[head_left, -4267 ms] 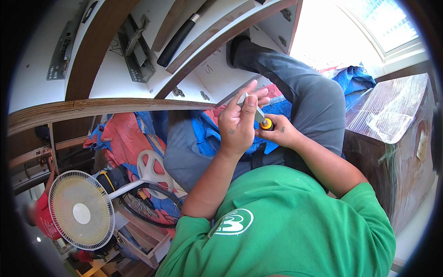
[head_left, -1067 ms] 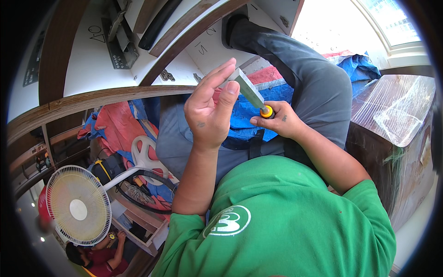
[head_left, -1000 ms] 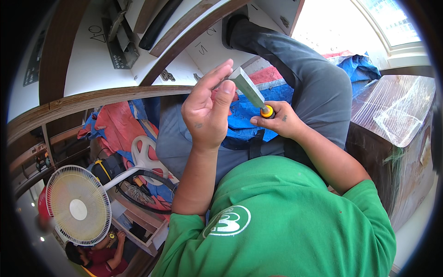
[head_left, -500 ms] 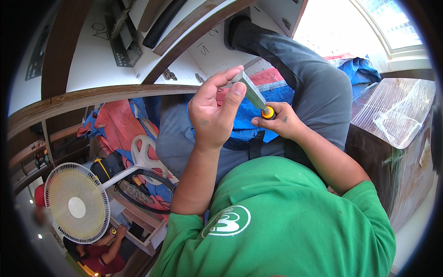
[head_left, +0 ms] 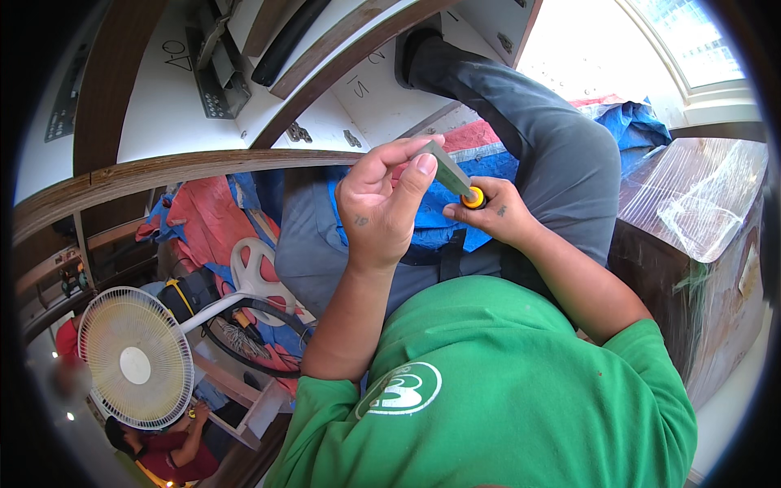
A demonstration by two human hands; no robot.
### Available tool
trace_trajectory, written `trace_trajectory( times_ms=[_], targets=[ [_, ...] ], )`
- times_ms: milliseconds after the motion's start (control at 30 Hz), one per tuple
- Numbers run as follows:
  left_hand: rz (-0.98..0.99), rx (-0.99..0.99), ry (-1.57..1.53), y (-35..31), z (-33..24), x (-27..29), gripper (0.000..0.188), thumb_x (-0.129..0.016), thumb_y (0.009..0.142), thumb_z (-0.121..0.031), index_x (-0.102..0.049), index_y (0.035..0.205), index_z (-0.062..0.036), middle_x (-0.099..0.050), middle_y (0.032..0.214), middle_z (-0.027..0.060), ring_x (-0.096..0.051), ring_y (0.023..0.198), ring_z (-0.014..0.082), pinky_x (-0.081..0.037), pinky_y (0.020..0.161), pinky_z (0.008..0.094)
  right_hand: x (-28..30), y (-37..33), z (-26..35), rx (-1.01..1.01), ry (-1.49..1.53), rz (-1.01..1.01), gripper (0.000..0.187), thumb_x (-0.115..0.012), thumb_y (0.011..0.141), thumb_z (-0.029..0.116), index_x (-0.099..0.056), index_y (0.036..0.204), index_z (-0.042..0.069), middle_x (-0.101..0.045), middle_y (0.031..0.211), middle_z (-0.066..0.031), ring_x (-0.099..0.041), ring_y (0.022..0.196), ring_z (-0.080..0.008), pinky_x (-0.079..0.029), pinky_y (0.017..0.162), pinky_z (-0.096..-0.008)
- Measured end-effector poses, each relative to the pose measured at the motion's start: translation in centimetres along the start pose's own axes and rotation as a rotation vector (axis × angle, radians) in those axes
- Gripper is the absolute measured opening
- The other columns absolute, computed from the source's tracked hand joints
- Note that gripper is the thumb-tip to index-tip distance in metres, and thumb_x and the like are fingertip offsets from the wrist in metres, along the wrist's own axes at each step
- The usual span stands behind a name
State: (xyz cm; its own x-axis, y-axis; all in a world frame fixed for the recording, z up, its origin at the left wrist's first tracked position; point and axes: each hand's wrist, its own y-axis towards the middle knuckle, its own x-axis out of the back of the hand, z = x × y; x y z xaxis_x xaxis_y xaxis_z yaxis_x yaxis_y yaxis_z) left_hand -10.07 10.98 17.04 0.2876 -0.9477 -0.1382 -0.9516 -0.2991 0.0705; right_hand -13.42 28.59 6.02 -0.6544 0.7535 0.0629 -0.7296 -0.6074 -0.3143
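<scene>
A flat-bladed hand tool (head_left: 450, 174) with a grey metal blade and a yellow and black handle is held between my hands, over my lap. It may be a chisel or a scraper; I cannot tell which. My right hand (head_left: 494, 213) is closed round the handle, which it mostly hides. The blade slants up and left to my left hand (head_left: 386, 191), whose thumb and fingers pinch its far end. Behind the blade lies a blue and red tarp (head_left: 431, 218), between my legs.
Ahead and left stands an open wooden cabinet frame (head_left: 195, 169) with metal hinges. A white fan (head_left: 137, 364) is at lower left, with a co-worker (head_left: 175, 455) beyond it. A plastic-wrapped brown box (head_left: 691, 203) stands on my right. My leg (head_left: 561, 146) reaches into the cabinet.
My left hand has shifted slightly at the blade's far end, its fingers now closer round it. The blade has turned a little. The co-worker at lower left has moved slightly.
</scene>
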Motion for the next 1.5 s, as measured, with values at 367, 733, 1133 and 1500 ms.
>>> trace_trajectory(
  times_ms=[367,733,1133,1500],
  targets=[
    [-0.033,0.034,-0.058,-0.4,0.0,-0.5,0.017,-0.065,0.097,-0.002,-0.067,0.111,0.0082,-0.073,0.11,0.0238,-0.071,0.096,0.0172,-0.054,0.094,0.0288,-0.1,0.1,-0.1,0.024,-0.062,-0.089,0.029,-0.088,0.083,0.02,-0.067,0.085,0.0,-0.062,0.075,-0.0003,-0.055,0.073,-0.0073,-0.048,0.068,-0.0285],
    [-0.11,-0.022,0.026,-0.3,0.4,-0.3,0.013,-0.074,0.096,-0.007,-0.071,0.1,0.0051,-0.075,0.096,0.0131,-0.068,0.088,0.0109,-0.054,0.082,0.0235,-0.2,0.1,-0.2,0.056,-0.123,-0.125,0.028,-0.087,0.083,0.02,-0.068,0.085,0.0,-0.064,0.074,-0.0045,-0.058,0.07,-0.0103,-0.049,0.067,-0.0308],
    [-0.271,-0.032,0.222,0.9,0.2,1.0,0.024,-0.07,0.1,-0.018,-0.069,0.088,0.0029,-0.075,0.083,0.0134,-0.068,0.077,0.013,-0.052,0.079,0.0252,0.1,-0.1,0.5,0.041,-0.207,-0.03,0.037,-0.086,0.084,0.033,-0.068,0.082,0.001,-0.061,0.063,-0.0099,-0.058,0.058,-0.0164,-0.048,0.059,-0.0345],
    [-0.287,-0.009,0.165,0.7,0.9,2.6,0.032,-0.064,0.105,-0.025,-0.067,0.088,0.0025,-0.067,0.076,0.0048,-0.06,0.068,0.0081,-0.053,0.073,0.0263,-0.1,-0.1,0.3,-0.021,-0.054,0.039,0.036,-0.083,0.087,0.032,-0.068,0.082,0.0,-0.067,0.064,-0.0082,-0.068,0.057,-0.0137,-0.052,0.057,-0.0309]
  ],
)
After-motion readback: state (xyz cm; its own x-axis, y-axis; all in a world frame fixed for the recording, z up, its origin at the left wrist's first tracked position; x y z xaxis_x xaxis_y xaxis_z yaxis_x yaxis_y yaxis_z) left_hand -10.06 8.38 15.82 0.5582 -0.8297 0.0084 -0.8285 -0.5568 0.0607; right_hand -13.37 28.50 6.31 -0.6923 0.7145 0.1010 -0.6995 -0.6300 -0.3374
